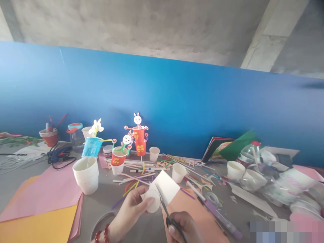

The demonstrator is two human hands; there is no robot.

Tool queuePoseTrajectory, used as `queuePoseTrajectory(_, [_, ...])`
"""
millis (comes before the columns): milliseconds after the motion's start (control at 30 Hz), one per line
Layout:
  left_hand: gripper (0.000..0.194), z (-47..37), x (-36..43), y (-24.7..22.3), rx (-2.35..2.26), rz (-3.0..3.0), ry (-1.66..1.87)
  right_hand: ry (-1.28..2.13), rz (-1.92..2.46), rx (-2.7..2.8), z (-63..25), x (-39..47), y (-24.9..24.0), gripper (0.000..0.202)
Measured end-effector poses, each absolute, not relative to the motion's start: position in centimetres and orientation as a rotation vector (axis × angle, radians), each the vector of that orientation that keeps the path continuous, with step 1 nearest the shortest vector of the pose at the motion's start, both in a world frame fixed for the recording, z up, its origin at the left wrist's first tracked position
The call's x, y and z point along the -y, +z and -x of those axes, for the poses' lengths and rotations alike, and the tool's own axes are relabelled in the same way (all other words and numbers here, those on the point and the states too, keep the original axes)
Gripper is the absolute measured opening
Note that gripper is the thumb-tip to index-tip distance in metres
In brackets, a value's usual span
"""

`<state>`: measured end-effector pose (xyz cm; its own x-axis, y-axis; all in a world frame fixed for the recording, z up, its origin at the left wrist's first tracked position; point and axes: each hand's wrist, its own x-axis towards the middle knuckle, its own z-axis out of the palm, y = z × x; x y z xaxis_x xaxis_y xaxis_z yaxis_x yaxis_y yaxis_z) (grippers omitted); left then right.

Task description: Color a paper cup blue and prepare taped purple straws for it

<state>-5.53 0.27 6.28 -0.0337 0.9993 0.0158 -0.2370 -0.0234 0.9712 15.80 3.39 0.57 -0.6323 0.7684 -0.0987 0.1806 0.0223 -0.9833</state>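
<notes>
My left hand [135, 207] pinches a round white disc [153, 201] against a piece of white paper [165, 185], thumb on top. A red bead bracelet [106, 233] is on that wrist. In my right hand [186, 226] is a pair of dark-handled scissors [165, 209]. Their blades point up and left and lie over the white paper, close along the disc's right edge. Whether the blades are cutting into the paper I cannot tell. Under the hands lies a sheet of orange paper [192, 216].
Decorated cup figures stand at the back, including a red one [139, 141] and a blue one [92, 147]. Left are stacked white cups [87, 177], pink paper [53, 189] and a glue gun [59, 155]. Straws [136, 165] and scraps litter the middle; plastic bags [280, 185] crowd the right.
</notes>
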Motion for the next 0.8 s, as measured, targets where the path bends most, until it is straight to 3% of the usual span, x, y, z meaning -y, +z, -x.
queuePoseTrajectory(800, [0.056, 6.2, -0.4, 5.8, -1.075, -1.089, 1.307, 1.607, 1.002, 1.915, -16.1, -3.6, 2.1, 0.061])
